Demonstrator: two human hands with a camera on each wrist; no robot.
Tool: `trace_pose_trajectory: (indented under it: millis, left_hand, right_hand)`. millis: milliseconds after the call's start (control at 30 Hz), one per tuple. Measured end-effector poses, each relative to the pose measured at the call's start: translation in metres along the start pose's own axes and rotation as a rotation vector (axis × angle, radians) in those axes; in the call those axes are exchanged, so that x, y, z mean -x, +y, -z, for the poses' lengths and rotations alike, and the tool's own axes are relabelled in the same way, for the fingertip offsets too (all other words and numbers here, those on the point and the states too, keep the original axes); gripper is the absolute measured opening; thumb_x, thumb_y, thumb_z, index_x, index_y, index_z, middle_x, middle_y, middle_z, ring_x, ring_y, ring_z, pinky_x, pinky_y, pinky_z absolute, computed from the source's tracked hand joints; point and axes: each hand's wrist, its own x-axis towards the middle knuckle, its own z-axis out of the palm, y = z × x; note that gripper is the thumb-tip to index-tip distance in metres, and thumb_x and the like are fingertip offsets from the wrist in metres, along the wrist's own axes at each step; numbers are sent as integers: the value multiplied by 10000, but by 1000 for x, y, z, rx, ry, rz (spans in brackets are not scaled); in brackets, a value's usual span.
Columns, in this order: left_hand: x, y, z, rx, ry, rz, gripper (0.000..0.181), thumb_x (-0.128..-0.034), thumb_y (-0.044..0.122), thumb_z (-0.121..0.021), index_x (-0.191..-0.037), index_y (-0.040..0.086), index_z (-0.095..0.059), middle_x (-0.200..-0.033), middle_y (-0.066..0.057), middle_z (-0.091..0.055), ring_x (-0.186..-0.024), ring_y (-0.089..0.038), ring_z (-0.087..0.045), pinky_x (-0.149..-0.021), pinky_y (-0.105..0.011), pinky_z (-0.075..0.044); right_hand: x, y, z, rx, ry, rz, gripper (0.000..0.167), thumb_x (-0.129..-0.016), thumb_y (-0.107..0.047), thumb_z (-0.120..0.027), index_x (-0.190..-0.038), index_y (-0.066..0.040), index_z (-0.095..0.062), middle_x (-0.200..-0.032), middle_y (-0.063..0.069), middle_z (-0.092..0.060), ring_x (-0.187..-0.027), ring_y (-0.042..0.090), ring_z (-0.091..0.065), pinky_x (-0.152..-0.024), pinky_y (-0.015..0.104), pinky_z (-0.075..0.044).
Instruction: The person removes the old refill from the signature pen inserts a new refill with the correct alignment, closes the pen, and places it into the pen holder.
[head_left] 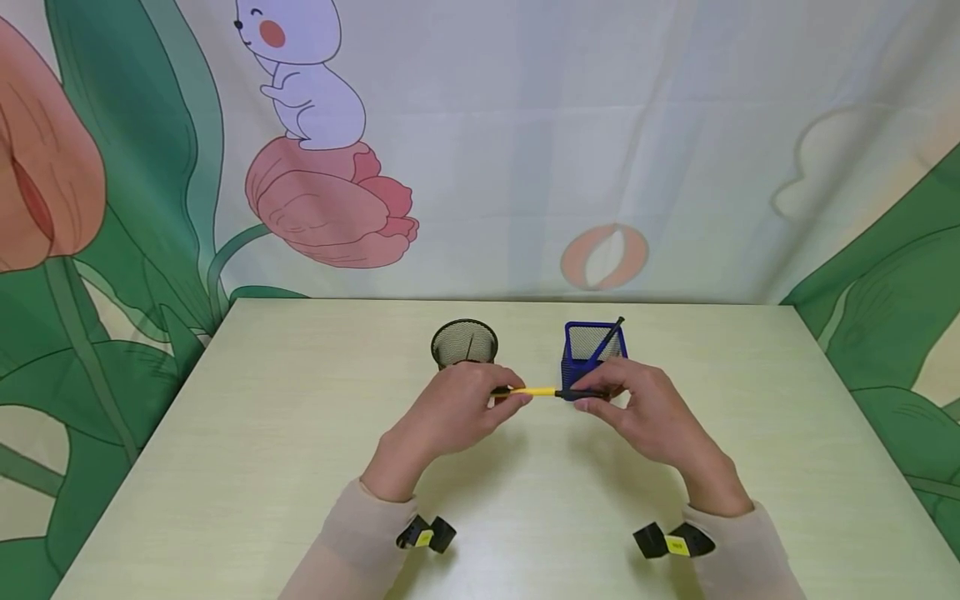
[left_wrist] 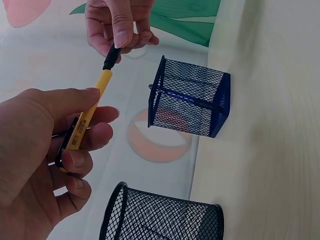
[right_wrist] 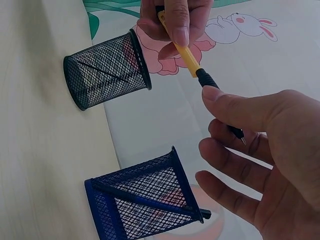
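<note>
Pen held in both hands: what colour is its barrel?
The pen barrel is yellow, clearest in the left wrist view.

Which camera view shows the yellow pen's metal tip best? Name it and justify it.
The right wrist view: there the metal tip of the yellow pen shows close up and uncovered. In the left wrist view the right hand hides it; in the head view it is too small to make out.

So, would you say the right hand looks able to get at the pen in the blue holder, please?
Probably not yet: the right hand pinches the yellow pen, though the other pen pokes out of the blue holder.
</note>
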Motion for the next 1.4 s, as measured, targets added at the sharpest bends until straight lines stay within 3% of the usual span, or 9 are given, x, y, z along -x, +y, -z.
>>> trace_pose_trajectory:
  millis: [633,933,1100,1400]
  left_hand:
    - [0,3,-6,-33,24,-45,215,-1000,390,-690,-1018,201,-789,-778,121,-678,-648,-30,-535,-610,-227,-456]
    - [1,5,-6,-23,4,-92,268,-1046,352,-627,-1291,324,-732,-1064,98,-793,-773,-26,-666,-650,-234,-498]
    - [1,4,-7,-24,2,-102,242,-1048,337,-627,-1252,323,-755,-1127,108,-785,-879,-34,-709,-689,-228,-523]
    - [0,4,-8,-43,16,-117,210,-1039,372,-635,-1180,298,-770,-1069,125,-785,-816,-24,-683,-661,-219,-509]
  right_hand:
    - [1,-5,-7,-3,-13,26,173,-863,-127,-843,-1009,-204,-791,-875,-110,-690,-783,38,-633,-756,286,-556]
    - [1,-5,-6,-12,0,55,171,-855,-145,-852,-1005,-212,-809,-842,-130,-683,-770,31,-629,-734,265,-540]
    - [1,-4,-6,-10,1,51,172,-849,-148,-857,-1000,-214,-810,-842,-129,-686,-772,33,-633,-736,275,-547]
    - [0,-5,-8,-19,-7,48,158,-858,-159,-853,-995,-221,-807,-849,-140,-705,-779,35,-631,-733,288,-548]
